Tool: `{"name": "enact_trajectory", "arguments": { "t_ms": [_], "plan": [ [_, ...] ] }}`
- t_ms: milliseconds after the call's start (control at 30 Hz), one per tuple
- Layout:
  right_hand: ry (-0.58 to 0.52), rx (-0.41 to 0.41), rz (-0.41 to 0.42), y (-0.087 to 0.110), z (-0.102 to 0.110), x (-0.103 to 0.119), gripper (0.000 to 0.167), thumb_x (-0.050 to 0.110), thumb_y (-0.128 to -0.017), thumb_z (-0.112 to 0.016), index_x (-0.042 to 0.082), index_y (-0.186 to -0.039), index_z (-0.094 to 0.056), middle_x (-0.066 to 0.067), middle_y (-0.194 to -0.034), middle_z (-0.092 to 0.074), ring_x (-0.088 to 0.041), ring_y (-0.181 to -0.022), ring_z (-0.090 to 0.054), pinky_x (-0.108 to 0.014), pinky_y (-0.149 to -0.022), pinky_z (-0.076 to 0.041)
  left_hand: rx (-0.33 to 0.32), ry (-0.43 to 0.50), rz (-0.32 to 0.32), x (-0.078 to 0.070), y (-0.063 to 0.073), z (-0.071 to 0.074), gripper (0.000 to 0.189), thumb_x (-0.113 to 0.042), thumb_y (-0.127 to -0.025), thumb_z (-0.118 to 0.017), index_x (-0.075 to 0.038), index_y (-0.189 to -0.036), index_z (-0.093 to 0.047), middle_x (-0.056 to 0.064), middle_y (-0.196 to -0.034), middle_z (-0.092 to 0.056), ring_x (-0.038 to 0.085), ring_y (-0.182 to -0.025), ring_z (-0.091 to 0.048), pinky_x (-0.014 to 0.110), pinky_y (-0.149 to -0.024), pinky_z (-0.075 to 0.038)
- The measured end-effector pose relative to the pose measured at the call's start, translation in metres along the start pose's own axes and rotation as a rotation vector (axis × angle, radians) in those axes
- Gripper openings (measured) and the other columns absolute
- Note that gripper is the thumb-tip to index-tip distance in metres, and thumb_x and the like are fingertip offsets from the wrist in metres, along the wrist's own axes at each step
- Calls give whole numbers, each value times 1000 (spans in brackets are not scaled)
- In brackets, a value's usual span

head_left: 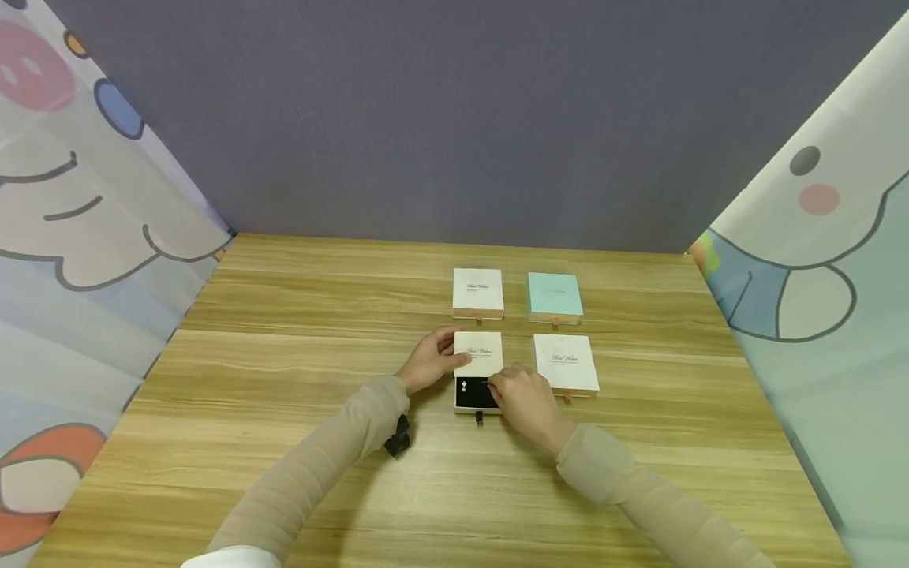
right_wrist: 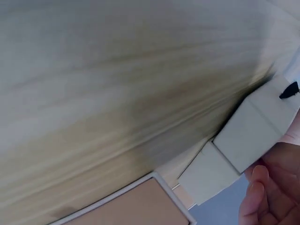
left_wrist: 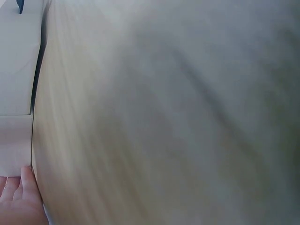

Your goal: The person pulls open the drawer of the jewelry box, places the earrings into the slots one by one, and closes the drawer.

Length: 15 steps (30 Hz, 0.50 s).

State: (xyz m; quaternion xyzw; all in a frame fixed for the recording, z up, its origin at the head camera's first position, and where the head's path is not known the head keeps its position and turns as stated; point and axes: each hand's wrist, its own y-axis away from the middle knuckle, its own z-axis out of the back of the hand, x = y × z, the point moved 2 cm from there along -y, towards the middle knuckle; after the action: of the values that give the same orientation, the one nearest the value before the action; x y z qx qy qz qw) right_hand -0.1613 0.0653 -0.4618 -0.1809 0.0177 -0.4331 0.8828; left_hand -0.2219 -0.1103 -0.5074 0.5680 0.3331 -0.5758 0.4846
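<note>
A cream sliding jewelry box [head_left: 478, 355] with "Best Wishes" on its sleeve lies in the middle of the table. Its drawer [head_left: 472, 409] is pulled partway out toward me, showing a black insert [head_left: 472, 399] with small silvery jewelry [head_left: 464, 386] at its upper left. My left hand [head_left: 435, 361] grips the sleeve's left side, thumb on top. My right hand [head_left: 525, 397] has curled fingers, their tips together over the insert's right part; I cannot tell what they pinch. A black pull tab [right_wrist: 289, 90] hangs on the drawer front in the right wrist view.
Behind the box lies another white box [head_left: 478, 290], with a mint-green box [head_left: 554, 296] to its right. Close beyond my right hand is a white box [head_left: 566, 361]. A black device [head_left: 399, 435] shows beside my left sleeve. A grey panel [head_left: 454, 126] rises behind the table.
</note>
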Motion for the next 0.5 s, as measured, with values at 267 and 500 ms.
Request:
{"name": "enact_trajectory", "arguments": {
  "t_ms": [267,500],
  "plan": [
    [116,21,43,-3,-5,5,9,11,-80,-70,10,-71,-70,1,-62,-62,-12,-56,-58,-23,-46,-50,-25,-18,-23,0,2,-1,62,-13,-86,-65,1,-138,-35,20,-139,-39,32,-130,-38,38,-108,-35],
    [172,90,78,-2,-5,7,17,-2,-71,-73,8,-84,-73,-2,-75,-64,-15,-65,-61,-25,-54,-53,-11,-9,-38,1,1,0,62,-11,-86,-65,2,-138,-34,21,-139,-40,32,-129,-39,39,-107,-36]
  ]
}}
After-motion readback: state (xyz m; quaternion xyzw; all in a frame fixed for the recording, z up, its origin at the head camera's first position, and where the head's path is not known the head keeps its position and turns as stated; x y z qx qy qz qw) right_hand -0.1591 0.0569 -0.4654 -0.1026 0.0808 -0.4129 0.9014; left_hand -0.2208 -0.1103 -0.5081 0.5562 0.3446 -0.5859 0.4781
